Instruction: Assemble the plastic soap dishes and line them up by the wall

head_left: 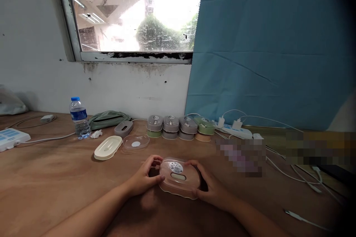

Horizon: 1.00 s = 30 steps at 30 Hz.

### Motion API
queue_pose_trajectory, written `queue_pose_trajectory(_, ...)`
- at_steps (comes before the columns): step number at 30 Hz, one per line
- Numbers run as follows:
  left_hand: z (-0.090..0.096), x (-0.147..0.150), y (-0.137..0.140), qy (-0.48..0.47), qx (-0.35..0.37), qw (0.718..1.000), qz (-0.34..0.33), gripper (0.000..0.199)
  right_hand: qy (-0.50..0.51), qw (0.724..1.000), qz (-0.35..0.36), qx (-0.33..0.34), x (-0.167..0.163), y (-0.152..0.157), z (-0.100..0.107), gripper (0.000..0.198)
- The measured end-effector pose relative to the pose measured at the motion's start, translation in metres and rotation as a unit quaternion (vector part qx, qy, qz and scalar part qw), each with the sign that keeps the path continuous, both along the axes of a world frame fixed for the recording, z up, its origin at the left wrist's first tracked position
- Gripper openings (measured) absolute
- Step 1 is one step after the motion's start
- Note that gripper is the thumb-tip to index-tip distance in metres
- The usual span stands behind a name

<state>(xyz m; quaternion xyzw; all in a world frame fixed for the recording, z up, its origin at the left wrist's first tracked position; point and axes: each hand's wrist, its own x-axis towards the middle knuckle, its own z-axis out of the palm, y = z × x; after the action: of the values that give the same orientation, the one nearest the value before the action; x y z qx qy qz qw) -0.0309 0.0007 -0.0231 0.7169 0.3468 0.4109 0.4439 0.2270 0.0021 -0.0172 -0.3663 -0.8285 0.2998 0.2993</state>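
Close in front of me on the table is an oval, brownish-pink plastic box (pixel 179 187) with a clear lid, a round printed sticker and a pale slot in its top. My left hand (pixel 146 177) grips its left end, thumb at the near side and fingers at the far side. Around the right end my right hand (pixel 208 187) closes in the same way. Beyond my left hand lie a cream oval tray (pixel 108 148), a clear oval lid (pixel 136 143) with a white sticker, and a grey oval part (pixel 123 129) with a slot.
Several stacked oval boxes (pixel 170 126) in grey, green and orange stand near the wall. A water bottle (pixel 79 118) and a green pouch (pixel 109 119) are at the back left. Power strips (pixel 236 131) and loose white cables (pixel 294 179) lie on the right.
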Motion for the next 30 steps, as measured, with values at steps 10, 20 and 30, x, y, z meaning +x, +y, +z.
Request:
queue_pose_trajectory(10,0.005,-0.021,0.013,0.205,0.17,0.957,0.118,0.033,-0.055,0.997,-0.043,-0.037,-0.003,-0.004,0.01,0.059)
queue_pose_trajectory(20,-0.007,-0.081,0.058,0.317,0.192,0.884,0.286,0.035,-0.058,0.997,-0.037,-0.04,0.007,0.002,0.006,0.064)
queue_pose_trajectory(30,0.002,-0.061,0.04,0.273,0.191,0.918,0.215,0.016,-0.042,0.999,0.0,-0.007,0.012,0.004,-0.011,0.074)
